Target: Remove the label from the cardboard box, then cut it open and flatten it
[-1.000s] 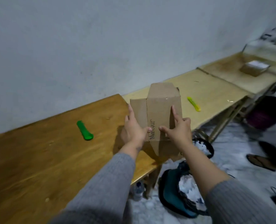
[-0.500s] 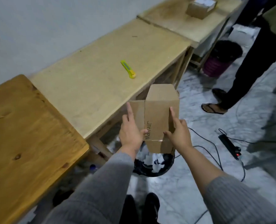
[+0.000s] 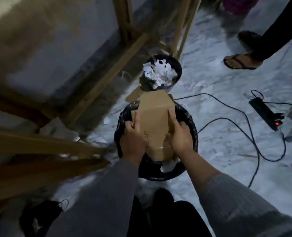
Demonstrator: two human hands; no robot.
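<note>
The flattened brown cardboard box is held low over a black-lined bin on the floor. My left hand grips its left edge and my right hand grips its right edge. Handwriting shows on the cardboard near my left thumb. The lower end of the cardboard reaches into the bin, where white paper scraps lie. No cutter is in view.
A second, smaller bin full of white paper scraps stands beyond. Wooden table legs rise at left. A power strip and cables cross the floor at right. Another person's sandalled foot stands at upper right.
My view has swung from the tabletops down to the floor. Both hands have lowered the flattened cardboard from chest height into the mouth of the black bin.
</note>
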